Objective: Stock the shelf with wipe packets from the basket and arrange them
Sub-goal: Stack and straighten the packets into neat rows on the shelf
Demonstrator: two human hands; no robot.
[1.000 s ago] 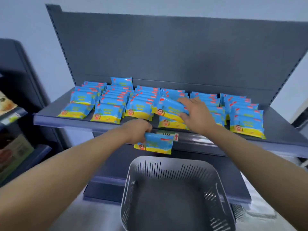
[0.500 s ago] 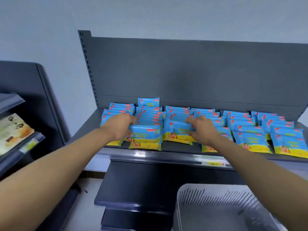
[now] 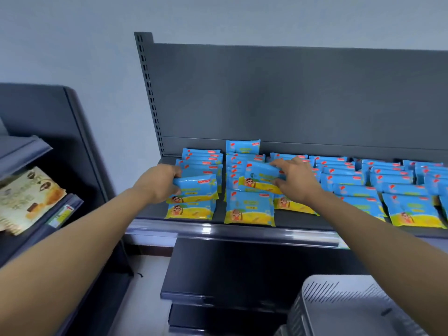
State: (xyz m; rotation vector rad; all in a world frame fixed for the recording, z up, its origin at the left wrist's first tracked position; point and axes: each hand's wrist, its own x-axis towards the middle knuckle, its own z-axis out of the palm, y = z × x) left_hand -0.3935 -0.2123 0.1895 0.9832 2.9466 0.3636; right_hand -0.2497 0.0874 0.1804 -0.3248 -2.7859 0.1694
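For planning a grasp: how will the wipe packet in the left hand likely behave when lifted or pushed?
The wipe packet in the left hand looks puffy, so probably soft, not stiff. Its film seems glossy, so it may slide over packets below. Flat shape: it should not roll.

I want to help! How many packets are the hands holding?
2: a tilted packet in the left hand, leftmost row; a second packet in the right hand, next row.
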